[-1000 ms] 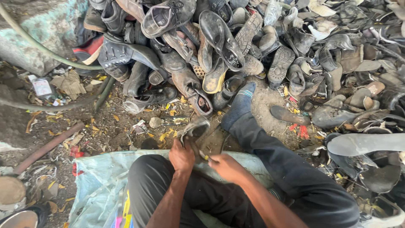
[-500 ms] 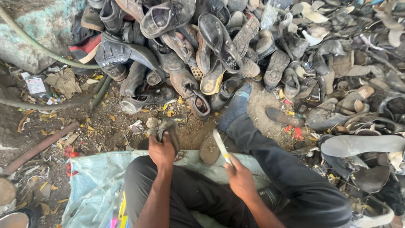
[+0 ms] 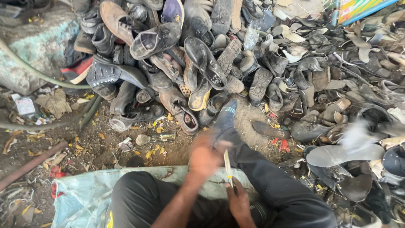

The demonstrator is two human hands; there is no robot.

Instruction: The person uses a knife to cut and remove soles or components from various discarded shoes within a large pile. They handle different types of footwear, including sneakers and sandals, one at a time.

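Two bare hands occupy the lower centre of the frame, above black-trousered legs. The right hand [image 3: 238, 202] is closed around a pale narrow blade [image 3: 228, 169] that stands nearly upright, its tip toward the blue-socked foot [image 3: 225, 116]. The left hand [image 3: 204, 156] is motion-blurred, just left of the blade (open or closed cannot be told). A pile of worn shoes [image 3: 202, 63] fills the upper centre and right. A detached grey sole [image 3: 344, 154] lies at the right. A pale blue sheet [image 3: 82, 196] spreads under the legs at lower left, and a green hose [image 3: 38, 74] crosses the upper left.
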